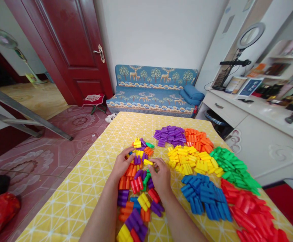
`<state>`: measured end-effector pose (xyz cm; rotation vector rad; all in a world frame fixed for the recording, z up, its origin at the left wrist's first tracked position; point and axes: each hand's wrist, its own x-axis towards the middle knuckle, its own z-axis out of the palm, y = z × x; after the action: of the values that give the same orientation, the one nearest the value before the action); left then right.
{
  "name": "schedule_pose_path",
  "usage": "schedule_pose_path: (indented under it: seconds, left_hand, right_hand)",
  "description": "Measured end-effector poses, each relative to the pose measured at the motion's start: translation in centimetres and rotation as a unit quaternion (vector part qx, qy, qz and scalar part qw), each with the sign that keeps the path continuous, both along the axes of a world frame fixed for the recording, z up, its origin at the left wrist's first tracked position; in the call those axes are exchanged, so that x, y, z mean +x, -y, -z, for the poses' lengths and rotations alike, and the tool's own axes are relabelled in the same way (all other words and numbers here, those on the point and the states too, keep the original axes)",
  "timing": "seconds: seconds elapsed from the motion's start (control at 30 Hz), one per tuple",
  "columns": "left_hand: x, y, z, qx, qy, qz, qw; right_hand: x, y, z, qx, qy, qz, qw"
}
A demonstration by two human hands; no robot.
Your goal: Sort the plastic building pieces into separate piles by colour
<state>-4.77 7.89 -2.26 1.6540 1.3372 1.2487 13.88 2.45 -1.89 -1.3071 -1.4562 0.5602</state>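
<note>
Just above the mixed pile, my right hand (161,176) pinches a small yellow plastic piece (148,162) between thumb and fingers. My left hand (122,162) rests on the left side of that pile, its thumb and fingers apart around the pieces. Between and below my hands lie mixed-colour plastic pieces: orange pieces (131,170), a red piece (137,185), a yellow piece (143,201) and purple pieces (136,223). Right of my right hand, sorted heaps stand by colour: yellow (190,159), purple (170,135), orange (199,140), blue (206,198), green (234,168) and red (254,213).
A yellow patterned cloth covers the table (86,188). Beyond it stands a blue patterned sofa (151,92), with a red stool (94,99) near the door (68,43). A white cabinet (267,144) flanks the right side; a metal ladder-like frame (28,111) leans at left.
</note>
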Motion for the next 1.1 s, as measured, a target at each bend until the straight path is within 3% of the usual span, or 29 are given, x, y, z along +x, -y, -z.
schedule_pose_path:
  seconds: [0.1,0.17,0.27,0.3,0.37,0.8,1.0,1.1]
  left_hand:
    - [0.0,-0.1,0.1,0.001,-0.010,0.000,1.000]
    - [-0.1,-0.1,0.2,0.002,-0.010,0.000,1.000]
    - [-0.1,-0.2,0.3,0.001,-0.013,-0.001,1.000]
    - [-0.1,-0.3,0.3,0.000,-0.015,-0.002,1.000]
    - [0.0,-0.3,0.2,-0.002,-0.018,-0.002,1.000]
    - [0.1,-0.2,0.0,-0.004,-0.011,-0.006,1.000]
    - [0.1,-0.2,0.1,-0.001,-0.013,-0.006,1.000]
    - [0.0,-0.2,0.1,0.002,-0.013,-0.006,1.000]
  right_hand:
    - [0.3,-0.2,-0.7,-0.027,-0.210,0.048,0.976]
    - [0.7,-0.6,-1.2,-0.024,-0.383,0.092,0.919]
    - [1.9,-1.4,-1.7,0.001,-0.586,0.117,0.802]
    - [2.4,-1.7,-1.8,0.004,-0.623,0.115,0.774]
    - [3.4,-2.3,-1.6,0.006,-0.657,0.111,0.746]
    - [8.2,-4.1,-0.6,0.037,-0.668,0.078,0.739]
    - [6.4,-3.0,-1.8,-0.004,-0.668,0.096,0.738]
    - [3.9,-2.2,-2.4,-0.074,-0.620,0.055,0.779]
